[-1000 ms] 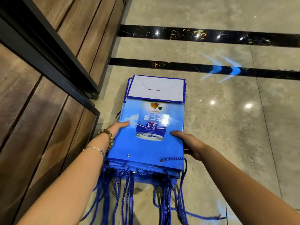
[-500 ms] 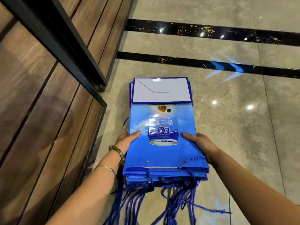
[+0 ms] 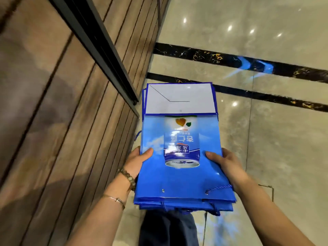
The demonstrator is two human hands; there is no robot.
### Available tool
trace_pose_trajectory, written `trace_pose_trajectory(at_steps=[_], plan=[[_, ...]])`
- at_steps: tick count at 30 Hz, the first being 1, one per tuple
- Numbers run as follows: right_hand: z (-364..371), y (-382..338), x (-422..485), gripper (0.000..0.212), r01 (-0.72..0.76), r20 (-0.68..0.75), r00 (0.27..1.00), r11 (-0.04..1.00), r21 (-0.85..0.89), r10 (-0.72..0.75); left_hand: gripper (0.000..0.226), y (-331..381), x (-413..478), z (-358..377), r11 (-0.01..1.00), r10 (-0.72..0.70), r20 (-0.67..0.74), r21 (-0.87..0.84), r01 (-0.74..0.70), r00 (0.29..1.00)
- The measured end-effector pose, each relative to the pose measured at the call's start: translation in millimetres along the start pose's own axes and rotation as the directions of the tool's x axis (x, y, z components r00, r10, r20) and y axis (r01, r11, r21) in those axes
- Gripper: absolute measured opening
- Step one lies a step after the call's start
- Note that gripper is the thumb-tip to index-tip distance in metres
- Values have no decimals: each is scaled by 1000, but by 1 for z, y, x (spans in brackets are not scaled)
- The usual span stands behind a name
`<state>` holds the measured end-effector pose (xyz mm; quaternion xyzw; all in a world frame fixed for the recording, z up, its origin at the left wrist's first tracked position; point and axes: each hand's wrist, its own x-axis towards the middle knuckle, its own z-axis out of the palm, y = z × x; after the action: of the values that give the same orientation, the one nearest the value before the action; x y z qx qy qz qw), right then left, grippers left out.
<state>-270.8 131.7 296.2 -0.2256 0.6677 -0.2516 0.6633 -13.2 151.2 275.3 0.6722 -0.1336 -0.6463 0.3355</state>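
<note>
Beneath you lies the polished marble floor (image 3: 266,148), with the wood-panelled wall (image 3: 62,121) on your left. You hold the stack of flat blue bags (image 3: 179,176) level, above the floor. Your left hand (image 3: 136,162) clasps its left edge, thumb on top, and your right hand (image 3: 225,164) clasps the right edge likewise. A bead bracelet (image 3: 128,177) circles your left wrist.

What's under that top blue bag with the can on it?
More flat blue bags, their edges showing beneath the top bag. The left hand and right hand grip the stack; fingers underneath are covered, so is the bag count.
</note>
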Motion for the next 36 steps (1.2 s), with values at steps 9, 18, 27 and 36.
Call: trace_pose_trajectory(at_steps=[9, 18, 27, 36], plan=[[-19, -149, -297, 64, -10, -90, 996, 996, 90, 18, 10, 175, -289, 31, 996, 57, 106, 60, -64, 993], [-37, -168, -451, 21, 224, -309, 944, 917, 330, -119, 9, 244, -415, 60, 919, 218, 412, 217, -328, 885], [-76, -91, -556, 11, 433, -665, 746, 778, 455, -27, 10, 226, -452, 161, 767, -172, 718, 527, -366, 674], [-137, 60, -690, 7, 652, -873, 417, 585, 482, 254, 6, 67, -588, 294, 593, -381, 749, 647, -479, 542]])
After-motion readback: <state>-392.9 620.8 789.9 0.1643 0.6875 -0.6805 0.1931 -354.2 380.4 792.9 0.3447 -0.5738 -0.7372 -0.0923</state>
